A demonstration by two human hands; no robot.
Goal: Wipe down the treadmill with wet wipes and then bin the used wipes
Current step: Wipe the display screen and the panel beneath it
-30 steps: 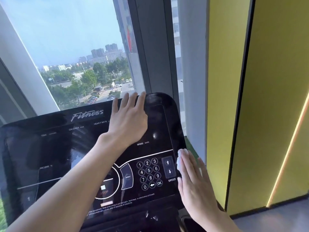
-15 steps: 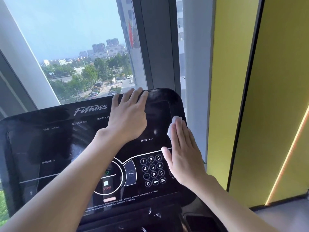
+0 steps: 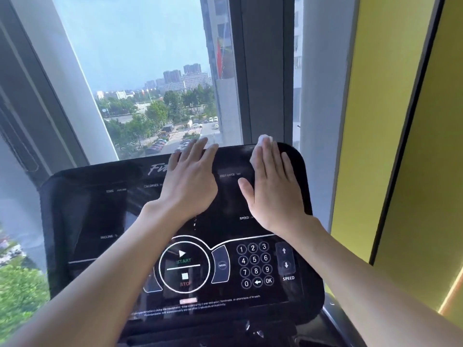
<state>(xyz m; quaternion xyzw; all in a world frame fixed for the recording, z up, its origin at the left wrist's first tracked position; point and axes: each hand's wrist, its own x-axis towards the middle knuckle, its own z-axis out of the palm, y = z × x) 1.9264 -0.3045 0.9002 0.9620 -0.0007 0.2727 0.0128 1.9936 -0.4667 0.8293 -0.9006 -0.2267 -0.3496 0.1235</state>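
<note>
Step in hand: wiping the treadmill console (image 3: 95,221).

Right hand (image 3: 273,191): flat, fingers straight and together, palm down on the console's upper right corner. It is not clenched and does not grip. It presses the wet wipe (image 3: 263,141) against the panel. The wipe is mostly hidden under the fingers, with white showing past the fingertips and along the index-finger side.

Left hand (image 3: 193,181): flat and released, holding nothing. It rests on the panel just beside the right hand, apart from it, fingertips reaching over the top rim. Judged to be bracing.

Below the right wrist: number keypad (image 3: 254,264). Below the left wrist: start/stop ring (image 3: 184,267). Beyond both sets of fingertips: window (image 3: 140,71).

Faint haze on the gloss just left of the right fingers; cannot tell moisture from reflection.

Progress (judgement): early to middle. Only the console's top right is demonstrably under the wipe. Which parts of the panel are already done cannot be told. The rails and belt are out of view, presumably left to do. No bin is in view, so binning the wipe is not yet done.
</note>
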